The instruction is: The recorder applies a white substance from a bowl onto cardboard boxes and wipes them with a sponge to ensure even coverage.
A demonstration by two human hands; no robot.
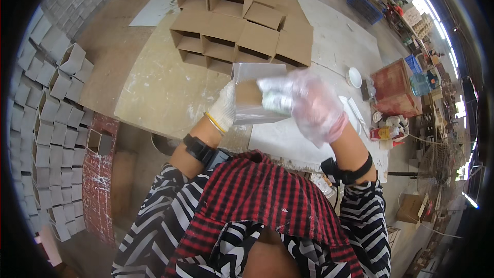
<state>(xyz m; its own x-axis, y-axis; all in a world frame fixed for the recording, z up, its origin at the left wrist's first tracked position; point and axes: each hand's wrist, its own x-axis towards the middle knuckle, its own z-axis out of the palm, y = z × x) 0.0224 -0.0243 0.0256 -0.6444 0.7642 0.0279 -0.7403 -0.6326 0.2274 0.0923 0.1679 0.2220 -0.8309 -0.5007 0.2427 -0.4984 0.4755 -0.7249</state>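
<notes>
My left hand (224,107), in a white knit glove, has its grip clamped on the left side of a small open grey-and-brown cardboard box (253,98), raised above the counter (159,92). My right hand (309,104), in a clear plastic glove, pinches a small white-green object (277,100) against the box. Stacked brown cardboard boxes (242,25) stand beyond.

Two hands (267,105), one grey box (256,98) held, one white bowl (354,77).
</notes>
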